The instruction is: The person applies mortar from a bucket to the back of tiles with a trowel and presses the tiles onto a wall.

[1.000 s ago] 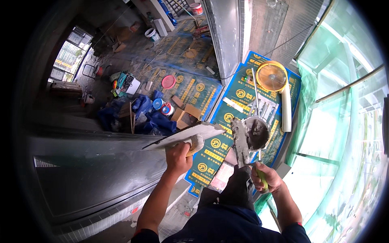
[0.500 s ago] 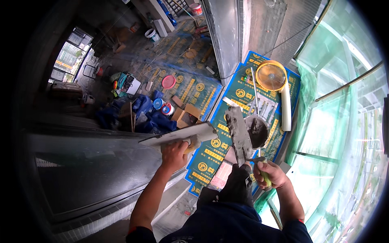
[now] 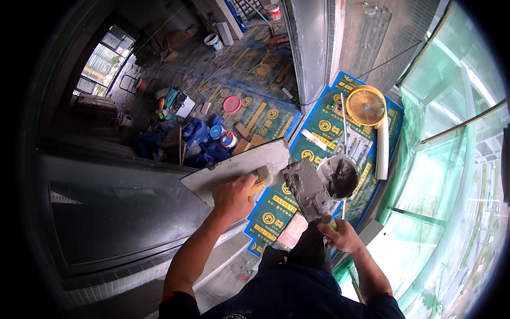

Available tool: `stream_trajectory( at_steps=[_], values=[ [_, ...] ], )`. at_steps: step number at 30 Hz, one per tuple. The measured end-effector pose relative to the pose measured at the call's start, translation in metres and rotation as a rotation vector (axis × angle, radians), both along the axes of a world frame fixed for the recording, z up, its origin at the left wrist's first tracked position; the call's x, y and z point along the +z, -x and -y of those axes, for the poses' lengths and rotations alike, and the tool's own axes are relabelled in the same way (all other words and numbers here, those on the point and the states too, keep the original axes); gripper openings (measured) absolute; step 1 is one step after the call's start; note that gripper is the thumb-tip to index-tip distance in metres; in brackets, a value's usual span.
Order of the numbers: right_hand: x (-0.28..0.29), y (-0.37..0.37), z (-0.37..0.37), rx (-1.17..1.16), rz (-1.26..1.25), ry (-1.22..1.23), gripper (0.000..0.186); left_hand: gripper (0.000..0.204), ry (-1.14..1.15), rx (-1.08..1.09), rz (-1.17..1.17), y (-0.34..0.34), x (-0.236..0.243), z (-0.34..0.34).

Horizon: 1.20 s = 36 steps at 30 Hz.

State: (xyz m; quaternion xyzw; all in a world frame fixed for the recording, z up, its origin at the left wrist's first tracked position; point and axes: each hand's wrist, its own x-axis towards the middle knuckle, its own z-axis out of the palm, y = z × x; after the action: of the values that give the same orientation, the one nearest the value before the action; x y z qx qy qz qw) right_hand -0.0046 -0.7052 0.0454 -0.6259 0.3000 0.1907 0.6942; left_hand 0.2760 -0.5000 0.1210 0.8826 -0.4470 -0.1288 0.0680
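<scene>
The left hand (image 3: 234, 198) had its fingers curled shut around the yellowish handle (image 3: 261, 182) of a broad plastering float (image 3: 223, 173), whose pale, flat board was tilted and stretched out to the left of the grip. The right hand (image 3: 342, 235) had its fingers wrapped closed around the trowel (image 3: 309, 190) by its green handle, and the blade carried a thick layer of grey mortar. The blade's far corner lay close to the float's right end; whether the two touched could not be told. Just right of the blade stood a bucket (image 3: 356, 186) with more grey mortar inside.

Most of the writing was on the green floor sheet (image 3: 281, 204), edged in blue: round yellow emblems, large yellow characters, and yellow strips bearing smaller characters and digits, repeated in rows. A pinkish sheet (image 3: 293, 231) near the person's legs bore faint markings too fine to read. A pale round emblem showed in part on the dark shirt (image 3: 287, 287) at the lower edge. Farther off, a red-and-white pail (image 3: 272, 12) and a white pail (image 3: 213, 42) had labels too small to make out.
</scene>
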Motion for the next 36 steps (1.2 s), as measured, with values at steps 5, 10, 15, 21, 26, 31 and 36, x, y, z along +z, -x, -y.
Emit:
stream_trajectory(
  at_steps=[5,10,15,21,26,31,36],
  values=[
    [-0.006,-0.003,0.003,-0.203,0.094,-0.031,0.082,0.031,-0.101,-0.063,-0.028,0.004,0.003,0.007],
    [0.028,-0.009,0.028,-0.385,0.199,-0.229,0.054,0.03,-0.041,0.074,-0.12,0.0,-0.014,-0.004],
    [0.021,0.012,0.024,-0.263,0.037,-0.331,0.05,0.035,-0.03,0.197,-0.177,-0.015,-0.016,-0.02],
    [-0.002,0.017,-0.012,-0.034,-0.019,-0.066,0.053,0.042,-0.037,0.213,-0.139,-0.02,-0.002,-0.017],
    [0.01,-0.007,-0.021,-0.013,0.143,0.113,0.056,0.034,-0.105,0.15,-0.093,-0.005,0.008,-0.012],
    [0.021,-0.022,-0.015,-0.166,0.109,0.024,0.046,0.032,-0.187,0.083,-0.091,0.011,0.009,-0.006],
    [0.016,-0.004,0.004,-0.362,0.106,-0.412,0.05,0.034,0.055,0.165,-0.116,0.0,-0.012,-0.026]
  ],
)
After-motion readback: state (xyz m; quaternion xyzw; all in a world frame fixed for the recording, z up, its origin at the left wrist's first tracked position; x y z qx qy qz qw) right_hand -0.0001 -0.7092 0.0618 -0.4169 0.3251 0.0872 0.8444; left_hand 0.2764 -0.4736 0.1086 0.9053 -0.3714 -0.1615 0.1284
